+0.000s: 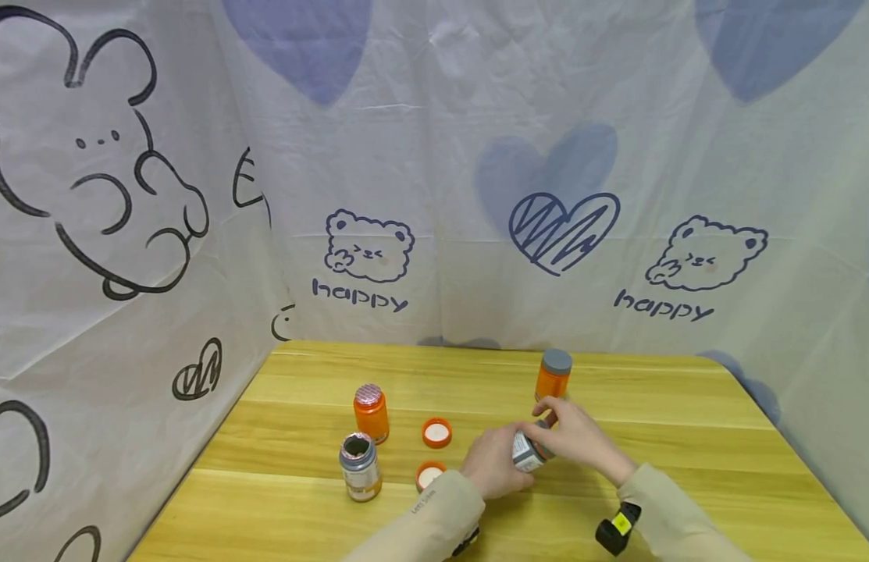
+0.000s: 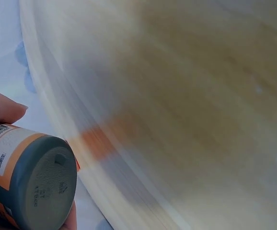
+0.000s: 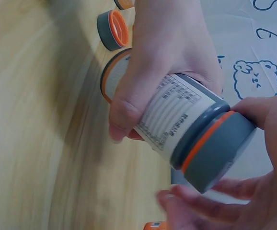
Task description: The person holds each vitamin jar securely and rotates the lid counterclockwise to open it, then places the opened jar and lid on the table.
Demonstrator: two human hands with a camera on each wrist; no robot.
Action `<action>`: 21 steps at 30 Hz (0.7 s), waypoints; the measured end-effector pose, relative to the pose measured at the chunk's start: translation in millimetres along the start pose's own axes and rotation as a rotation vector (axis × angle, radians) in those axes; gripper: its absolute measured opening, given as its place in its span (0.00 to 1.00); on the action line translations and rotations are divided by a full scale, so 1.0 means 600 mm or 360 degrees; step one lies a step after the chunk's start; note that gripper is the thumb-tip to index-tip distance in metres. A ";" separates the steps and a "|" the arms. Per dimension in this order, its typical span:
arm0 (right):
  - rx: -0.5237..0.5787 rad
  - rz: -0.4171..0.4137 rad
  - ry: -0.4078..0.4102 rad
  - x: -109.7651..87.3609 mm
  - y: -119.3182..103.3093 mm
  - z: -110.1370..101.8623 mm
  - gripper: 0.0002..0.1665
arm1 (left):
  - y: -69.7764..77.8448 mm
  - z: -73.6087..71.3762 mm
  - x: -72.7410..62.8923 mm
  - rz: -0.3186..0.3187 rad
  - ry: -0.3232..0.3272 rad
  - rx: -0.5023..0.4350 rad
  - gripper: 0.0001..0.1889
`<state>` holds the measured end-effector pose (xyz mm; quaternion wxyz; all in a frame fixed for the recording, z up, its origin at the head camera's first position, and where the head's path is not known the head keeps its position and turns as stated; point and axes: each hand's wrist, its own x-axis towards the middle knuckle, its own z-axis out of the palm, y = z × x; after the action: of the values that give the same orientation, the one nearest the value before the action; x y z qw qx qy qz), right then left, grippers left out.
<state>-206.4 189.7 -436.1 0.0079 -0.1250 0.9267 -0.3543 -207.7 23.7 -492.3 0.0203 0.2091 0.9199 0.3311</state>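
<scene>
My left hand (image 1: 493,462) grips a grey pill bottle (image 3: 181,110) with a white, orange-edged label, tilted above the table. In the left wrist view the grey base of the bottle (image 2: 52,187) faces the camera. At its other end is a grey cap (image 3: 220,151) with an orange rim, still seated on the neck. My right hand (image 1: 575,435) curls around this cap, thumb against one edge and fingers around the far side. Those fingers are partly blurred in the right wrist view.
Behind the hands stands an orange bottle (image 1: 552,378) with a grey cap. Leftward are a foil-topped orange bottle (image 1: 372,415) and an uncapped grey bottle (image 1: 361,474) with torn foil. Two loose caps, a farther cap (image 1: 436,433) and a nearer cap (image 1: 429,474), lie on the wooden table (image 1: 279,445).
</scene>
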 end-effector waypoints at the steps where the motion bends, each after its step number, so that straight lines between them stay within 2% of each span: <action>1: -0.0021 0.0029 -0.0031 -0.001 -0.001 -0.002 0.25 | 0.000 0.000 0.000 -0.0003 -0.0002 0.0000 0.37; 4: -0.0039 0.0117 -0.0124 -0.003 -0.005 -0.005 0.26 | -0.001 0.002 0.000 -0.0011 -0.0008 0.0004 0.37; 8: 0.0021 0.0227 -0.0232 -0.005 -0.007 -0.008 0.27 | -0.002 0.003 0.000 -0.0013 -0.0007 0.0024 0.36; 12: 0.0079 0.0245 -0.0287 -0.005 -0.005 -0.008 0.26 | -0.002 0.004 -0.001 0.0005 0.0007 0.0071 0.34; 21: 0.0131 0.0219 -0.0290 -0.005 -0.003 -0.006 0.24 | -0.003 0.005 -0.001 0.0032 0.0029 0.0162 0.32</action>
<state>-203.3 191.6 -432.7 0.1217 -0.0924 0.9132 -0.3777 -207.2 23.9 -495.6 -0.0019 0.2161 0.9336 0.2858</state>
